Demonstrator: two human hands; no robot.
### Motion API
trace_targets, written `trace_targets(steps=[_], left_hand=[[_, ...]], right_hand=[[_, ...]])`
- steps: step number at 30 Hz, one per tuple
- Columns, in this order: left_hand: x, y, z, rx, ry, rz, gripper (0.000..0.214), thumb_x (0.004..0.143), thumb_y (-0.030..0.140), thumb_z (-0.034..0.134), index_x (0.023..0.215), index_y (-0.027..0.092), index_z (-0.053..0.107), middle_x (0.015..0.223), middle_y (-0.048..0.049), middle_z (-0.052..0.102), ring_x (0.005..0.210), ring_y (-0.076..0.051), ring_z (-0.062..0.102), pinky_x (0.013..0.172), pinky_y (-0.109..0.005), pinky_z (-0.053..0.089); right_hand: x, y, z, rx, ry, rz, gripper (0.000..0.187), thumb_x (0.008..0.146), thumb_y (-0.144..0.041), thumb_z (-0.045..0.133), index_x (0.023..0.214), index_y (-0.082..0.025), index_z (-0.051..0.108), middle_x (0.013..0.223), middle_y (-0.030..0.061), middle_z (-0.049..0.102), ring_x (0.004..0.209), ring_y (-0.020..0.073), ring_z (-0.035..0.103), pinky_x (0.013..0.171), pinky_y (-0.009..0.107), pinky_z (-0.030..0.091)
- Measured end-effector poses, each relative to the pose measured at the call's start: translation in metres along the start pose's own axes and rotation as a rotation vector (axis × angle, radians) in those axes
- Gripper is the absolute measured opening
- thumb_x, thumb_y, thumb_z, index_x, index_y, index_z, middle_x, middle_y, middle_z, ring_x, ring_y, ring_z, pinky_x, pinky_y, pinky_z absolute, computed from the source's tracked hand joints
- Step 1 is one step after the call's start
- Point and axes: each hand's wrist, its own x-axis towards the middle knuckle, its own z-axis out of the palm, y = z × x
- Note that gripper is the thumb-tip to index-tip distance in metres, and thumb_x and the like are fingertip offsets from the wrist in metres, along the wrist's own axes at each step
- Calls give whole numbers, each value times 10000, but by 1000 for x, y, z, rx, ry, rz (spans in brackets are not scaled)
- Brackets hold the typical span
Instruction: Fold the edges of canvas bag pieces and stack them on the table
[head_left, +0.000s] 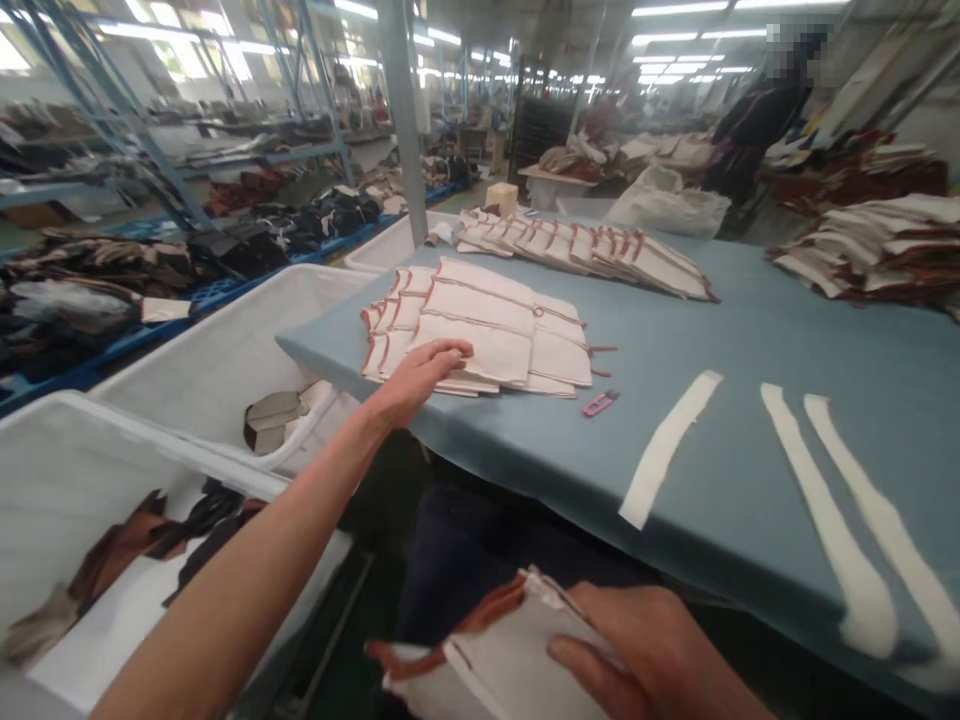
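My left hand (pixel 418 375) reaches out to the near stack of cream fabric pieces with rust-red trim (pixel 487 335) on the blue-grey table (pixel 750 330); its fingers lie flat on the stack's front edge, open. My right hand (pixel 645 650), low in front of me, grips a bundle of the same cream pieces with red trim (pixel 502 660) held over my lap. A small pink clip-like tool (pixel 600 402) lies just right of the stack.
Three white fabric strips (pixel 667 445) lie on the table's right part. A longer fanned row of pieces (pixel 592 248) and more stacks (pixel 877 245) sit farther back. White bins (pixel 225 350) with scraps stand at my left. A person (pixel 757 120) stands beyond the table.
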Motion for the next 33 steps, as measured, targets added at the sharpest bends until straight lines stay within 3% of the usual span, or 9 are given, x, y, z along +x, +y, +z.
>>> trace_targets(steps=[5,8,10,12,14,18,24,30,33], left_hand=[[-110,23,59,90,-113,103,335,1023,416,489,951,166,700,872,-51,774,859,-208,718,822,-318,541],[-160,15,97,176,-168,243,331,1068,317,414,958,183,696,934,-45,754,883,-182,697,825,-295,524],[-177,6,118,174,-177,334,248,1051,245,445,1012,194,684,965,-37,751,911,-173,700,847,-287,523],[-182,-1,134,200,-105,401,166,994,187,541,1111,203,656,1068,-48,740,1005,-187,690,914,-307,516],[-180,-2,144,233,-69,471,256,936,146,603,1184,205,624,1154,-68,715,1090,-210,659,974,-344,500],[-172,9,154,317,-128,589,307,882,88,615,1155,227,625,1121,-51,704,1083,-216,611,973,-370,478],[-163,24,157,398,-92,579,238,836,98,601,1055,188,613,1016,-52,614,999,-214,562,893,-355,460],[-159,37,160,429,-127,610,92,817,101,578,834,183,540,899,-33,592,847,-184,522,774,-320,420],[-163,45,161,424,-151,573,138,836,108,553,754,192,481,797,-10,584,747,-162,498,734,-311,405]], right_hand=[[-38,13,-34,-67,165,142,316,1065,-303,441,806,-235,609,648,-14,679,551,148,662,571,243,483],[-54,16,-42,-152,327,109,383,1082,-375,425,774,-230,600,601,-12,653,491,149,622,519,252,462],[-60,17,-43,-200,399,100,439,1091,-388,408,712,-228,561,574,-5,641,462,144,606,495,256,445],[-64,20,-43,-226,423,85,471,1097,-373,395,672,-226,533,560,3,633,457,141,604,495,264,434],[-66,22,-43,-233,429,52,480,1100,-350,393,662,-217,534,548,2,615,463,138,603,508,268,426],[-63,25,-45,-255,484,-20,499,1104,-317,405,642,-197,547,520,-11,562,444,115,547,505,269,379],[-50,27,-58,-324,521,-120,557,1111,-312,402,586,-191,543,483,-17,506,425,112,477,494,298,324],[-44,30,-63,-304,500,-161,442,1090,-274,461,700,-170,641,542,-3,591,482,144,546,543,321,344],[-42,32,-58,-295,471,-137,398,1085,-261,472,744,-171,656,582,-2,624,511,151,580,554,327,342]])
